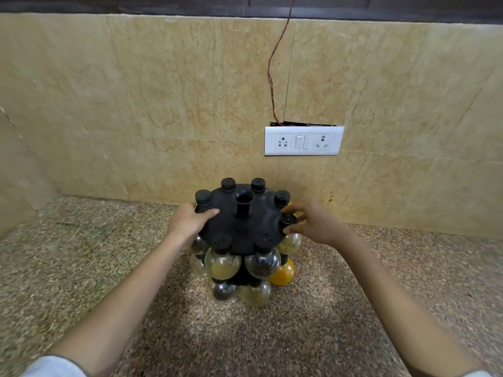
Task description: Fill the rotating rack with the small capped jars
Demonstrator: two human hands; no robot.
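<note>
A black rotating rack (246, 229) stands on the speckled counter by the wall, with a hollow centre post (243, 206). Round clear jars with black caps hang in slots around its top disc and on a lower tier, holding pale, dark and orange (283, 273) contents. My left hand (190, 221) grips the left rim of the top disc, thumb lying on top. My right hand (310, 223) is closed around the black cap of a jar (290, 240) at the disc's right edge; that jar's bulb hangs below the rim.
A granite counter (299, 336) spreads all around the rack. The beige tiled wall (163, 104) rises close behind it, with a white socket-and-switch plate (303, 140) and a thin wire running upward from it.
</note>
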